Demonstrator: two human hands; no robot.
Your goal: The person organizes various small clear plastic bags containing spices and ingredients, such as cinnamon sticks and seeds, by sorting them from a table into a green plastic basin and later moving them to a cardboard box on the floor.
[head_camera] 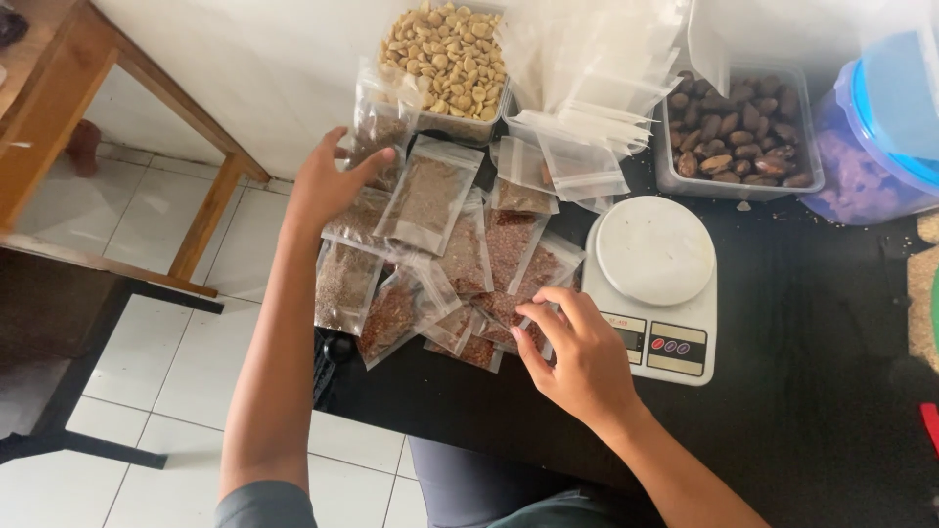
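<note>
black table (782,391), both hands on clear pouches (430,200) of reddish-brown seeds

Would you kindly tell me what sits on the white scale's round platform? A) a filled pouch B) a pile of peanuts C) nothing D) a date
C: the scale shows a bare white platform; the filled pouches lie to its left, under the left hand and right hand.

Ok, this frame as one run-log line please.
left hand: touching small filled pouch | right hand: fingers on reddish pouch | beside: white scale | behind: peanut tub
</note>
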